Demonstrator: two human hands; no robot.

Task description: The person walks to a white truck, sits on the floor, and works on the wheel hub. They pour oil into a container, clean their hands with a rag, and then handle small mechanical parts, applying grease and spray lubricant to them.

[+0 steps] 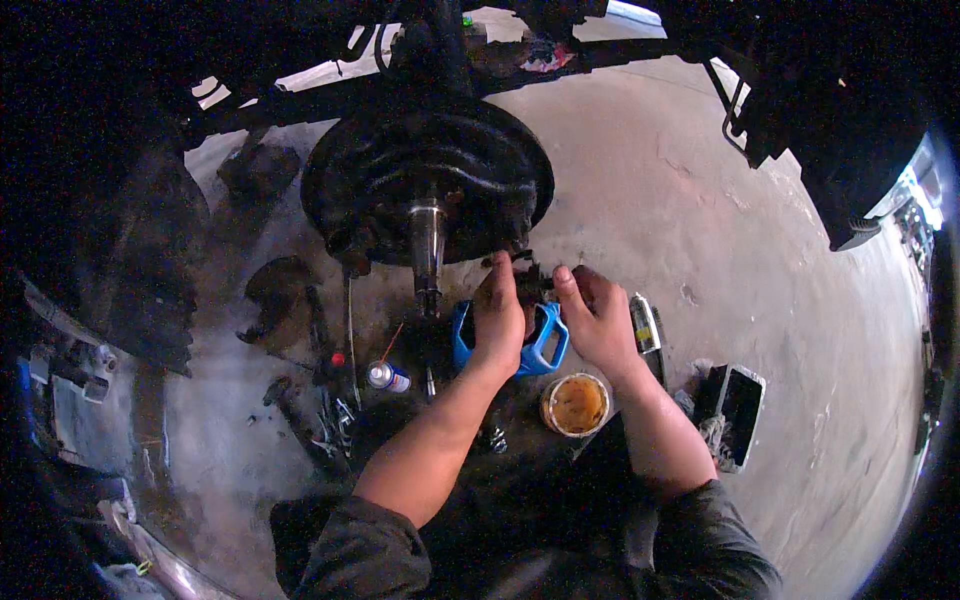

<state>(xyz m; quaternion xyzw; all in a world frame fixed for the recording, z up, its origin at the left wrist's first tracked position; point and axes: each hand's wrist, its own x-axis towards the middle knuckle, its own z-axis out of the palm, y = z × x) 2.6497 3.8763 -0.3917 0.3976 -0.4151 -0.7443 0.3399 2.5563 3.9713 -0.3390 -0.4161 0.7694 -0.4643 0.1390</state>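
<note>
My left hand and my right hand are closed on a small dark metal part between them. Its exact kind cannot be made out; thumbs lie on top and most fingers are hidden. Below the hands sits a blue plastic container with handle-like openings, partly covered by my left hand. Just beyond them is the dark round brake backing plate, with a bare shiny axle spindle pointing toward me. An open round tub of amber grease stands close to my right wrist.
Left of my left forearm are a spray can, a red cap and several loose metal tools. A dark rectangular tray lies at the right. The vehicle's dark frame spans overhead, above the concrete floor.
</note>
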